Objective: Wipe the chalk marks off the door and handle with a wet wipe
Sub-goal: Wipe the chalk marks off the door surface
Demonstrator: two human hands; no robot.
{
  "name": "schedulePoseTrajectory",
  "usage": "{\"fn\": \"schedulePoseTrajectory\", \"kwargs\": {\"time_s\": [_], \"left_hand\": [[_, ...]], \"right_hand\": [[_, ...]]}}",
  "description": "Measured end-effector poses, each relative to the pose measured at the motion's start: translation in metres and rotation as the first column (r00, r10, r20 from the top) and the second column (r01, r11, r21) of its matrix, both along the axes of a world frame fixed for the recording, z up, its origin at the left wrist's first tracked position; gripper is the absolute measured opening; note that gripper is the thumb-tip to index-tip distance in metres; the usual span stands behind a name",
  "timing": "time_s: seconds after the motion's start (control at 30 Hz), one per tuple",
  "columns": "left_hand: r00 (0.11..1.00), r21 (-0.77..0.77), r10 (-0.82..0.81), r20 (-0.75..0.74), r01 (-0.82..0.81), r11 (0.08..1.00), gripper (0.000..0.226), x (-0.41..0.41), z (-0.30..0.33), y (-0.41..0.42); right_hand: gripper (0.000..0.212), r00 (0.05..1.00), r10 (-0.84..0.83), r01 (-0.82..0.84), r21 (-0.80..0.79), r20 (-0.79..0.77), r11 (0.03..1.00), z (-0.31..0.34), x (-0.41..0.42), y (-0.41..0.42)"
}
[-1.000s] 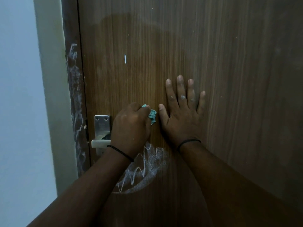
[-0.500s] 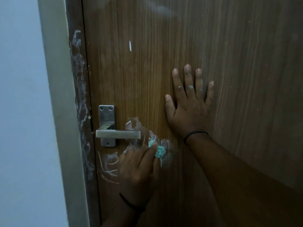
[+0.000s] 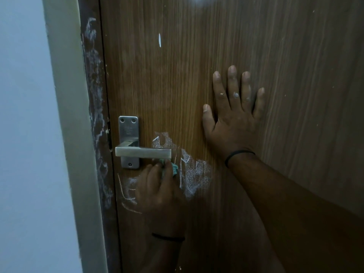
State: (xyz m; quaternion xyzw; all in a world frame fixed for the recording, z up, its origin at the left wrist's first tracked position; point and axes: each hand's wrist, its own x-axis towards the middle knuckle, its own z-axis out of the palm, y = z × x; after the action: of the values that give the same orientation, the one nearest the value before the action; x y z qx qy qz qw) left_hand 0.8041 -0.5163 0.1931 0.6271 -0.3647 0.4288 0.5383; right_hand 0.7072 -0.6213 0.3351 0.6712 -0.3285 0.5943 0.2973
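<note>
A brown wooden door (image 3: 197, 75) fills the view. Its metal lever handle (image 3: 142, 151) sits at the left on a steel plate. White chalk marks (image 3: 194, 174) smear the wood right of and below the handle, with more lines at lower left. My left hand (image 3: 159, 192) presses a crumpled teal wet wipe (image 3: 173, 168) against the door just under the handle's free end. My right hand (image 3: 234, 117) lies flat on the door, fingers spread, up and to the right of the handle.
The dark door frame (image 3: 94, 115) on the left carries a long smear of chalk. Beyond it are a pale trim strip (image 3: 67, 115) and a light blue wall (image 3: 23, 134). A small white fleck (image 3: 160, 40) sits high on the door.
My left hand dropped with the wipe from above the handle to below it, then slid left and up under the lever's end. The right hand has stayed flat on the door.
</note>
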Motion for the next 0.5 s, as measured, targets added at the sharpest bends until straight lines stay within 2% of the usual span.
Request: {"fn": "schedulePoseTrajectory", "kwargs": {"time_s": [0.1,0.2,0.5], "left_hand": [[0.997,0.208,-0.022,-0.076,0.038,0.977,0.052,-0.016,-0.013,-0.001],[0.981,0.274,-0.055,-0.187,0.106,0.956,0.062,-0.022,-0.020,-0.004],[0.993,0.339,-0.097,-0.071,0.116,0.934,0.063,-0.017,-0.017,-0.010]], "right_hand": [[0.062,1.000,-0.005,0.005,-0.006,0.006,1.000,-0.001,0.000,0.001],[0.062,1.000,-0.016,0.016,0.000,0.004,1.000,-0.001,0.000,0.000],[0.061,1.000,-0.012,0.012,-0.007,0.008,1.000,-0.001,0.000,0.001]]}}
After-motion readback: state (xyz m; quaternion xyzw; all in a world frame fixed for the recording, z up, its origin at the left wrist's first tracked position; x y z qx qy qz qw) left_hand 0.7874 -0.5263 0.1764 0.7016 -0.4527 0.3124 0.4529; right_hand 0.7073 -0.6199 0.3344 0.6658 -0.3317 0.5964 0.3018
